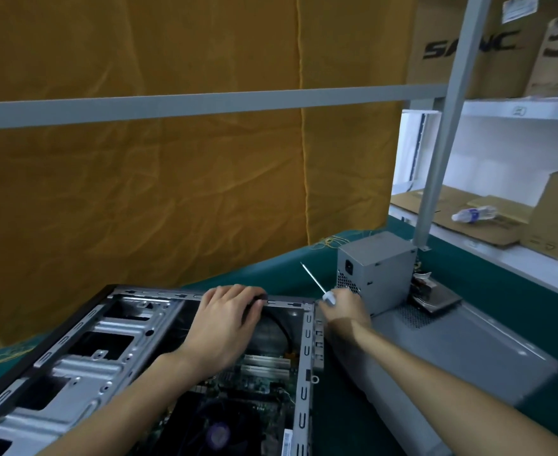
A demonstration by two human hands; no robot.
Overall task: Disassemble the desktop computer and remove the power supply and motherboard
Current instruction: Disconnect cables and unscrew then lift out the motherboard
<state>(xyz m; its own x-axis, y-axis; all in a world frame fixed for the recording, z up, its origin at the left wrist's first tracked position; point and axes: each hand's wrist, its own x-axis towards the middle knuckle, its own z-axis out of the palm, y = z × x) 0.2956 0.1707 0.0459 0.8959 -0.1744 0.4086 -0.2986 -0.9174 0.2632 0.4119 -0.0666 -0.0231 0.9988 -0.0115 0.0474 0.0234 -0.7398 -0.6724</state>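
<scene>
The open computer case [73,353] lies on its side on the green table. Its green motherboard [254,383] shows inside, with a dark fan [218,432] near the bottom. My left hand [225,324] reaches into the case, its fingers curled round a black part by the far rim. My right hand [343,307] grips a screwdriver [317,284] at the case's far right corner, the shaft pointing up and left. The grey power supply [376,271] stands outside the case, just beyond my right hand.
The grey side panel [451,350] lies flat right of the case, with a drive [438,299] resting on it. An orange curtain hangs behind. A grey frame post [435,179] stands at the table's far right. Shelves with cardboard boxes and a plastic bottle [474,213] are beyond.
</scene>
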